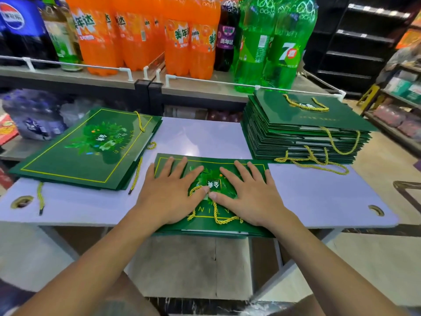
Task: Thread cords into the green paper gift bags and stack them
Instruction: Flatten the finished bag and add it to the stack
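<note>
Green coated paper, folded flat: the green paper gift bag point(211, 165) lies at the near middle of the white surface point(319, 192), its near edge at that surface's front lip and seemingly a little over it. Both hands are spread apart on top of it, the left hand point(168, 192) and the right hand point(248, 192) palm down with straight fingers, pressing rather than gripping, the thumbs almost meeting over the printed badge. A yellow twisted cord point(224, 221) loops across the face between the thumbs and the near edge. The bag likely weighs very little and is stiff enough to keep its shape when lifted, yet its glossy face looks slippery and would crease if bent. It is best taken by the two short ends or slid off the lip with a thumb on top, never hauled by the soft, limp cord alone. Its long axis runs left to right across the person. Since the cord comes off the near edge, the mouth seems to face the person, the base pointing to the shelf. A tall stack point(296, 124) of corded bags stands at the far right; a lower pile point(57, 167) sits at the left, with a loose cord point(137, 174) just beside it.
</note>
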`<state>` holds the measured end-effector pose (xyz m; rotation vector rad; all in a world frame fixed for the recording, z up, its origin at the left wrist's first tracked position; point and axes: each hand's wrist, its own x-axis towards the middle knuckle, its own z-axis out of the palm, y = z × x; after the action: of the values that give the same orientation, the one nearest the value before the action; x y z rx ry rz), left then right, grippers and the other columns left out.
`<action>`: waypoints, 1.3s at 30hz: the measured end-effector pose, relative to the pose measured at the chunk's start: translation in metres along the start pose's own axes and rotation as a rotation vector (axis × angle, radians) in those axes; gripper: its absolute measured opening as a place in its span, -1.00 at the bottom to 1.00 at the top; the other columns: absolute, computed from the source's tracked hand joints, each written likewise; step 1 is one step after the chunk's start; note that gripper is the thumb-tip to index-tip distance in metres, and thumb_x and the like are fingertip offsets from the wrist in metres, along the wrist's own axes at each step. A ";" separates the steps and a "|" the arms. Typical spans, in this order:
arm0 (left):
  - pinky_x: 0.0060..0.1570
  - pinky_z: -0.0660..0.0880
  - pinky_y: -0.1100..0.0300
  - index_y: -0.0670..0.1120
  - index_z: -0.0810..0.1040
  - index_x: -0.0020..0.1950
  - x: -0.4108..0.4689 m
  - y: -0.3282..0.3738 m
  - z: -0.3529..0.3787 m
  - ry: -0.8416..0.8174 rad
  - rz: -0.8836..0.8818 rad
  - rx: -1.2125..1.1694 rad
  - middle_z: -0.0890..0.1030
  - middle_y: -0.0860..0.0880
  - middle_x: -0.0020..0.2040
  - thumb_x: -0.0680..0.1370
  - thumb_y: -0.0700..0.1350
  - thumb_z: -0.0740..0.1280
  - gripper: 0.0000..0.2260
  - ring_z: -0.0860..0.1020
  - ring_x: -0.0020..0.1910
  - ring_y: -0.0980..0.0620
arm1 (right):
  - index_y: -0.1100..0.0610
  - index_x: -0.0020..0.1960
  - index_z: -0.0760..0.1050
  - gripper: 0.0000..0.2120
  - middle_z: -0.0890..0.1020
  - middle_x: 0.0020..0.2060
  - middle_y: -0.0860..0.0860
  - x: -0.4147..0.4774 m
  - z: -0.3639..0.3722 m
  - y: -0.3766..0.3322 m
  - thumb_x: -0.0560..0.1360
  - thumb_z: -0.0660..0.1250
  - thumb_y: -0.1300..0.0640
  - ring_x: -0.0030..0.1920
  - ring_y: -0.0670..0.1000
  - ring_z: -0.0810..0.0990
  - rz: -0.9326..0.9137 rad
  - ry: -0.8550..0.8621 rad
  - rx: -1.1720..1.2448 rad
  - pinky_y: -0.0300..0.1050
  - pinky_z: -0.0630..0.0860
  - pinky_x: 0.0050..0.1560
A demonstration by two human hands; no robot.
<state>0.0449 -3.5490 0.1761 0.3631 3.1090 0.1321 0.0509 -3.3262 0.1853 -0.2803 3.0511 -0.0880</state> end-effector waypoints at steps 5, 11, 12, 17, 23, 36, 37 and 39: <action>0.58 -0.17 -0.25 0.36 -0.11 0.62 -0.002 0.000 -0.004 0.034 0.001 -0.039 -0.08 0.11 0.69 0.48 0.48 -0.34 -0.30 -0.15 0.66 -0.03 | -0.30 0.64 -0.10 -0.11 -0.05 0.68 -0.09 -0.003 -0.001 0.000 0.39 -0.33 -0.64 0.66 0.04 -0.17 -0.005 0.063 0.029 0.29 -0.19 0.61; 0.54 -0.07 -0.36 0.31 0.08 0.62 -0.006 -0.002 -0.007 0.087 -0.003 -0.107 0.07 0.10 0.68 0.58 0.41 -0.25 -0.38 -0.04 0.66 -0.02 | -0.12 0.66 0.06 -0.06 0.20 0.63 0.08 -0.016 -0.012 0.004 0.44 -0.31 -0.58 0.64 0.10 0.05 0.168 0.247 0.126 0.22 0.06 0.60; 0.54 -0.05 -0.36 0.30 0.11 0.61 -0.007 -0.002 -0.008 0.095 -0.006 -0.111 0.09 0.10 0.67 0.61 0.38 -0.21 -0.42 -0.02 0.66 -0.02 | -0.08 0.65 0.09 -0.05 0.28 0.59 0.10 -0.020 -0.014 0.008 0.43 -0.31 -0.57 0.62 0.12 0.13 0.209 0.265 0.111 0.24 0.13 0.57; 0.38 0.35 -0.17 0.18 0.43 0.47 -0.014 0.001 -0.015 0.279 -0.087 -0.116 0.30 0.01 0.60 0.64 0.25 0.06 -0.56 0.23 0.57 -0.06 | 0.06 0.49 0.32 -0.22 0.57 0.30 0.10 -0.040 -0.017 0.021 0.55 -0.08 -0.49 0.35 0.18 0.46 0.332 0.250 0.055 0.16 0.39 0.29; 0.21 0.46 -0.05 0.07 0.31 0.54 -0.045 -0.016 -0.035 0.312 -0.211 -0.003 0.39 -0.05 0.53 0.63 0.24 0.12 -0.49 0.36 0.47 -0.12 | 0.01 0.43 0.36 -0.39 0.57 0.27 0.03 -0.058 -0.018 0.025 0.59 0.06 -0.38 0.31 0.14 0.48 0.316 0.296 0.116 0.13 0.42 0.25; 0.23 0.44 -0.07 0.03 0.36 0.51 -0.085 -0.027 -0.028 0.388 -0.248 -0.462 0.55 -0.05 0.35 0.62 -0.02 0.29 -0.56 0.44 0.33 -0.18 | 0.03 0.49 0.35 -0.55 0.40 0.34 -0.04 -0.074 -0.022 0.010 0.63 0.32 0.07 0.29 -0.15 0.34 0.153 0.528 0.696 -0.17 0.31 0.28; 0.22 0.45 -0.08 0.04 0.37 0.50 -0.086 -0.028 -0.030 0.427 -0.250 -0.517 0.55 -0.05 0.33 0.61 -0.06 0.30 -0.56 0.45 0.32 -0.17 | 0.04 0.47 0.37 -0.57 0.40 0.32 -0.05 -0.075 -0.028 0.009 0.62 0.33 0.11 0.27 -0.17 0.32 0.134 0.571 0.723 -0.19 0.30 0.29; 0.12 0.45 -0.04 0.08 0.39 0.47 -0.083 -0.030 -0.036 0.480 -0.247 -0.659 0.55 -0.02 0.22 0.60 -0.13 0.33 -0.56 0.48 0.23 -0.14 | 0.06 0.40 0.43 -0.60 0.43 0.25 -0.06 -0.073 -0.043 0.010 0.59 0.35 0.19 0.21 -0.20 0.34 0.101 0.658 0.777 -0.17 0.33 0.31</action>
<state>0.1184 -3.6002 0.2094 -0.0881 3.2360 1.3654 0.1171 -3.3011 0.2322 -0.0313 3.2740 -1.5808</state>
